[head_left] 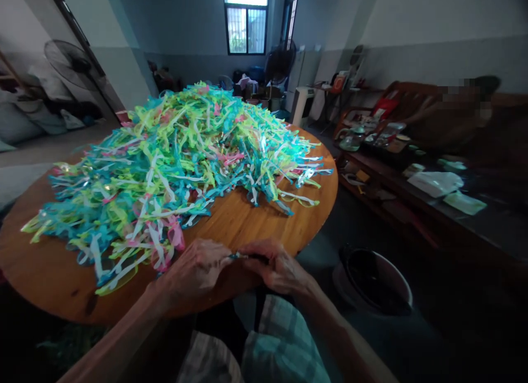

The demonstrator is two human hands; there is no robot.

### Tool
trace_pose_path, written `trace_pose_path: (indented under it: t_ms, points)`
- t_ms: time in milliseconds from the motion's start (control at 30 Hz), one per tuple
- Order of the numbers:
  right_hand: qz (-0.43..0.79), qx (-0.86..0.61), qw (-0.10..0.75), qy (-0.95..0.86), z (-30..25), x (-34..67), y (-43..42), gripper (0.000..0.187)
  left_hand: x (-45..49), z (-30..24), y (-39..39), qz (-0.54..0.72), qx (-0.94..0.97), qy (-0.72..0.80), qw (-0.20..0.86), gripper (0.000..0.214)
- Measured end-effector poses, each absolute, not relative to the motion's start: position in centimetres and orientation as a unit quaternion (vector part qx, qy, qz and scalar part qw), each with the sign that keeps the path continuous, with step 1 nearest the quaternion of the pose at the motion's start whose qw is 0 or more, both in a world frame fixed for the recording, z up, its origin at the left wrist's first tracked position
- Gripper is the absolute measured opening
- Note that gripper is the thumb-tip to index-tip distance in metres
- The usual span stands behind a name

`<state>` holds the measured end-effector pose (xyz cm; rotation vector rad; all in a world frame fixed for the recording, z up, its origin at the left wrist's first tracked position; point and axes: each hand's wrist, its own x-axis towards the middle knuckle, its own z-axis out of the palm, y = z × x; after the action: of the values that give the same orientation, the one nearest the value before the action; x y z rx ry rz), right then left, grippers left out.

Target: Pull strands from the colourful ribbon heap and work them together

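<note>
My left hand point(201, 265) and my right hand point(275, 266) meet over the near edge of the round wooden table point(231, 221). Both are closed, with thumbs and fingertips pinched together. A small bluish piece point(234, 256) shows between them; the fingers hide most of it, and its kind is unclear. Beyond my hands rises a large pile of translucent plastic pieces point(181, 152) in yellow-green, blue and pink, many with white strips. Rounded frames and long arms make them look like toy glasses. Nearest my left hand lies a pink piece point(176, 236).
A dark-lined bin point(373, 281) stands on the floor to the right. Farther right, a person point(449, 116) sits behind a low dark table point(490, 229) holding bags and jars. Standing fans point(280, 61) and a window point(246, 30) are at the back.
</note>
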<state>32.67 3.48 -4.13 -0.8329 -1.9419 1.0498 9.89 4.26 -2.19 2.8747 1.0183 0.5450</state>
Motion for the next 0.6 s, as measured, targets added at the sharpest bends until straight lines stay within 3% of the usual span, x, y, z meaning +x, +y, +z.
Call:
trace_pose_path:
  t_ms: [133,333,467,600]
  points:
    - [0.397,-0.350,0.364,-0.766,-3.9,32.2,3.6,0.023,9.8,-1.5,4.1,0.152,0.932,0.324,-0.056,0.027]
    - [0.474,-0.388,0.363,-0.702,-4.7,31.6,3.6,0.028,9.6,-1.1,3.7,0.133,0.912,0.384,0.055,0.022]
    - [0.465,-0.367,0.349,-0.727,-4.3,31.0,4.0,0.025,9.1,-1.2,3.9,0.101,0.919,0.382,-0.010,0.020]
    - [0.475,-0.306,0.300,-0.769,-2.4,30.1,6.5,0.035,6.8,-0.2,2.7,0.168,0.892,0.415,-0.053,0.025]
